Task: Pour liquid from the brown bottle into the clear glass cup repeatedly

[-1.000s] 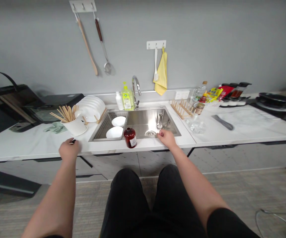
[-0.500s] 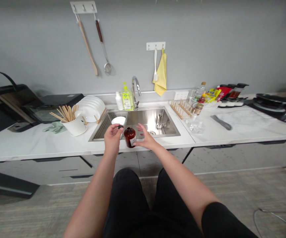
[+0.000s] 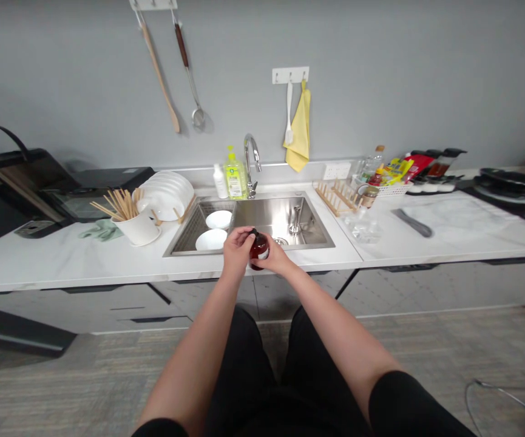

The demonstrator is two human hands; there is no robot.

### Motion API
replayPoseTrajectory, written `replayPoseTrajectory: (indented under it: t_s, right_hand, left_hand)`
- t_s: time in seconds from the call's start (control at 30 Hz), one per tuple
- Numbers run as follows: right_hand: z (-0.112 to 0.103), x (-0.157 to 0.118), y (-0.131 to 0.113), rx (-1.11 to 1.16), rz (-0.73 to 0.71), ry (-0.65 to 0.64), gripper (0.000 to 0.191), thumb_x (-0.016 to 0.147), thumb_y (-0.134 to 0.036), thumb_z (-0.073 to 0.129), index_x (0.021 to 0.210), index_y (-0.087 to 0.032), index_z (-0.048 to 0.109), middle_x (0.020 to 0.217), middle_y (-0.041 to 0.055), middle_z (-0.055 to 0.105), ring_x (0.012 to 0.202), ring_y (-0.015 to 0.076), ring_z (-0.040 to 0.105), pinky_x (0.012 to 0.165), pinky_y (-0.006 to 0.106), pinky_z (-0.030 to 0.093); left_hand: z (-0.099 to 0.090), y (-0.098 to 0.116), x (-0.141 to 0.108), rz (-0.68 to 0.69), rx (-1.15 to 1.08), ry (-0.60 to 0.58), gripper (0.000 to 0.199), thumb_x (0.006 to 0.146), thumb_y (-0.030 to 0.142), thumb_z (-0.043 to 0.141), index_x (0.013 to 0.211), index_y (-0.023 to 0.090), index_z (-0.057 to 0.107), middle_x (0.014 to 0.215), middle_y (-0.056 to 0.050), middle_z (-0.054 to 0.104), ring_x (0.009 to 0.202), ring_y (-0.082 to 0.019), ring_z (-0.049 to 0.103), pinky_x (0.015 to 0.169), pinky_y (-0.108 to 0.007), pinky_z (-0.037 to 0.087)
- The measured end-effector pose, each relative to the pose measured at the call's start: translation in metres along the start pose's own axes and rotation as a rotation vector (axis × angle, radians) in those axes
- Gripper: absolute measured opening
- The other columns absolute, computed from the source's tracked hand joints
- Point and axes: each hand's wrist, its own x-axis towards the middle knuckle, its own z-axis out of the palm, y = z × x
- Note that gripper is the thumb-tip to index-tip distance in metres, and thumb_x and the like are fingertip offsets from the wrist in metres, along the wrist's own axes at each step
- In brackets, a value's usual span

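Glossy, rounded bottle [image 3: 258, 246] — black cap [image 3: 255, 232]

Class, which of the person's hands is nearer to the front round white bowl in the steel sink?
Left. The left hand is right of the bowl, at the black cap of the round brownish-red bottle; the right hand is farther right, holding the bottle.

Glossy smooth btl [image 3: 258, 245] w/ paper-type label [image 3: 263, 255], satin s/steel sink [image 3: 262, 212], shiny chrome tap [image 3: 247, 164], matt cloth [image 3: 299, 136], plain-wood chopsticks [image 3: 124, 206]
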Motion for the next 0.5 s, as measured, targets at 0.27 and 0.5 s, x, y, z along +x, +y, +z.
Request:
replayPoseTrajectory:
  t_s: [0.27, 0.5]
  right_hand:
    - [-0.0047, -0.0033, 0.0106, 0.006, 0.004, 0.022, 0.092, 0.069, -0.03, 0.093, 0.154, -0.024, 0.057, 0.146, 0.0116, 0.074, 0.13, 0.032, 0.074, 0.12, 0.05, 0.056]
    - [-0.0038, -0.0037, 0.0098, 0.051, 0.028, 0.007, 0.089, 0.069, -0.03, 0.092, 0.151, -0.024, 0.058, 0.139, 0.0101, 0.076, 0.12, 0.0314, 0.077, 0.11, 0.049, 0.06]
  left_hand:
    - [0.0131, -0.0105, 0.0022, 0.091, 0.123, -0.056, 0.018, 0.089, 0.033, 0.083, 0.102, 0.022, 0.08, 0.115, -0.012, 0.084, 0.113, -0.028, 0.081, 0.114, -0.054, 0.063]
    - [0.0068, -0.006, 0.0081, 0.068, 0.123, -0.126, 0.02, 0.091, 0.038, 0.085, 0.099, 0.022, 0.077, 0.113, -0.011, 0.084, 0.112, -0.029, 0.081, 0.113, -0.054, 0.062]
